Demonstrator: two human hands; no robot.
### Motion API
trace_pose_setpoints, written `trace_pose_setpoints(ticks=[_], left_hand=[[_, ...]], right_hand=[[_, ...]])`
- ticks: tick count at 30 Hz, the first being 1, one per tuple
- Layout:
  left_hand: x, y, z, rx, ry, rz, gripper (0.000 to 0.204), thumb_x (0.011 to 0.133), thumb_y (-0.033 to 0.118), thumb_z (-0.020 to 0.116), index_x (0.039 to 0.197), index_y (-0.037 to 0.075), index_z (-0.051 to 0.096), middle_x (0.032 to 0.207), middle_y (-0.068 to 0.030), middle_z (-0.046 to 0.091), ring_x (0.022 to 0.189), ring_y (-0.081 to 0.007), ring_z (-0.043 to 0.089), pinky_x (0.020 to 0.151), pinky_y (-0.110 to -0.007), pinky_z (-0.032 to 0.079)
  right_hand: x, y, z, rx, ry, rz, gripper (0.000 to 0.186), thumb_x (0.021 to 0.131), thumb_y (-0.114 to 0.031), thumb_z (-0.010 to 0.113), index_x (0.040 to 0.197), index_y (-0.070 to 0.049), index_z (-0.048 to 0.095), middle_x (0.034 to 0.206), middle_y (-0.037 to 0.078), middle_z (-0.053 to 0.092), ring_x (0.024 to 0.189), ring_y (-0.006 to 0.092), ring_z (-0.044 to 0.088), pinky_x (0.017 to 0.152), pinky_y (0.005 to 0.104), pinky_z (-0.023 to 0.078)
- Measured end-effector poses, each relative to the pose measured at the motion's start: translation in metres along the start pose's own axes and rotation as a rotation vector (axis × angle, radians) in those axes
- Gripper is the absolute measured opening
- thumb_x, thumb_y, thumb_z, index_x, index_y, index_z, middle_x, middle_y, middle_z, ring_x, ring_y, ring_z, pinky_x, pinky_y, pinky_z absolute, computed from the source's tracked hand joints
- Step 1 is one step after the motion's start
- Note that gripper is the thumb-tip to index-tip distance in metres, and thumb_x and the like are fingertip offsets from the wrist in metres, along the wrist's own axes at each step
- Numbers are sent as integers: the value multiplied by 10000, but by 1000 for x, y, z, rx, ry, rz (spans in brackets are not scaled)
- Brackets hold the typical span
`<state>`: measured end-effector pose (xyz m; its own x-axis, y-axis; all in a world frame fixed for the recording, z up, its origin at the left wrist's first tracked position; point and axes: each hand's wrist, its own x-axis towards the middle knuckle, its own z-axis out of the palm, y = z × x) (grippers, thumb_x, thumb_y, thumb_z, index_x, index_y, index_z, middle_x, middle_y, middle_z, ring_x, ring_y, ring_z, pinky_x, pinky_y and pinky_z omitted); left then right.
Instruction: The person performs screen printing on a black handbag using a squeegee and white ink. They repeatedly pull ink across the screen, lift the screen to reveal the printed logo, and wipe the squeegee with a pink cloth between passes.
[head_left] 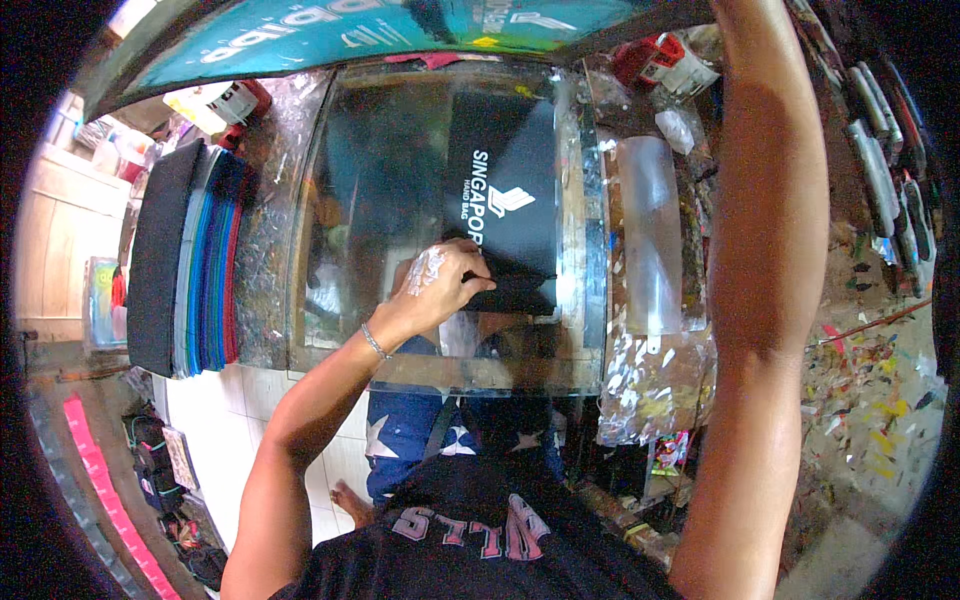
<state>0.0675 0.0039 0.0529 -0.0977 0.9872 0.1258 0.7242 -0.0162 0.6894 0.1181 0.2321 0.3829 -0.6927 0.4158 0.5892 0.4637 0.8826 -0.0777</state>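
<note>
On the glass-topped table [350,160] lies a flat black bag [500,140] with white printed lettering and an emblem. My left hand [445,280], smeared white on its back, pinches the bag near its lower part. My right forearm [760,260] rises along the right side and runs out past the top edge, so that hand is out of sight. Across the top, a teal screen-printing frame [380,25] is raised and tilted over the table's far side.
A stack of coloured sheets [200,260], black uppermost, stands at the left beside paint tubs [225,105]. At the right are a translucent cylinder or strip [650,230], a red-and-white container [660,60] and several squeegee-like tools [890,160]. The paint-spattered surface [860,400] continues rightward.
</note>
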Motion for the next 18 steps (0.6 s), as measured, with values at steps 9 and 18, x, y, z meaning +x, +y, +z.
trace_pose_setpoints(ticks=[9, 18], left_hand=[[-33, 31, -69, 205, 217, 168, 137, 898, 199, 696, 956, 81, 733, 861, -155, 717, 778, -375, 676, 676, -446, 534], [-183, -19, -317, 202, 416, -370, 161, 915, 132, 590, 962, 18, 693, 863, -23, 650, 856, -134, 590, 828, -291, 479]], right_hand=[[-9, -3, -5, -35, -60, 41, 782, 943, -651, 483, 784, 81, 708, 883, 335, 690, 905, 481, 680, 841, 500, 526], [26, 52, 23, -420, -60, -336, 417, 986, -265, 523, 1370, -106, 564, 1152, 216, 655, 1039, 409, 640, 893, 475, 512]])
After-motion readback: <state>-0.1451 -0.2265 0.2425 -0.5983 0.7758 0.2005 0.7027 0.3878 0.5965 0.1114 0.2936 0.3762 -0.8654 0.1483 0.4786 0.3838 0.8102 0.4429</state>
